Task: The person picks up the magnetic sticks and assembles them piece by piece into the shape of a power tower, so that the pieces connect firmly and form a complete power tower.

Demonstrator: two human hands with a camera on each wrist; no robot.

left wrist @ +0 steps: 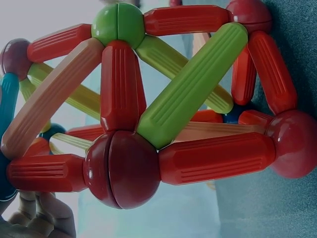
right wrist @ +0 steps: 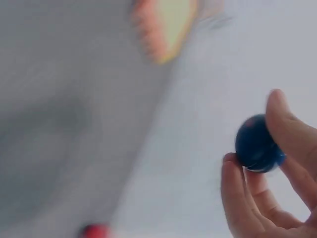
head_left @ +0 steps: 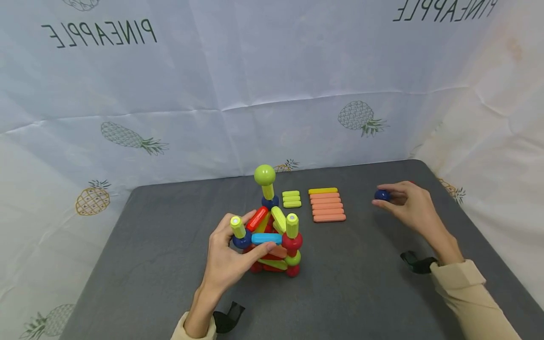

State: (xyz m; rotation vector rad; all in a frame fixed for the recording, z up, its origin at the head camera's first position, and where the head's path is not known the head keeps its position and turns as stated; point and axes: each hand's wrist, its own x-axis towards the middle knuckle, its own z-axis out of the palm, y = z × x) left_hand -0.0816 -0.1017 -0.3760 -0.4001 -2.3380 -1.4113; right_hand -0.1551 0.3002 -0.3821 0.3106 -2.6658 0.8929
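Observation:
A structure of magnetic rods and balls (head_left: 272,264) stands on the dark table, built of red, green, yellow, orange and blue pieces. My left hand (head_left: 225,264) holds its left side, thumb across the front near a light blue rod (head_left: 267,238). On top, short green rods point up from a blue ball (head_left: 242,240) and a red ball (head_left: 292,241). At the back, a green ball (head_left: 265,175) caps another rod. Well to the right, above the table, my right hand (head_left: 411,205) pinches a dark blue ball (right wrist: 256,144) between thumb and fingers.
Behind and right of the structure lie several short green rods (head_left: 292,199). Beside them is a row of orange rods (head_left: 328,206) with a yellow rod (head_left: 323,191) at its back. A red ball (right wrist: 94,231) shows blurred in the right wrist view. Printed cloth (head_left: 255,127) hangs behind the table.

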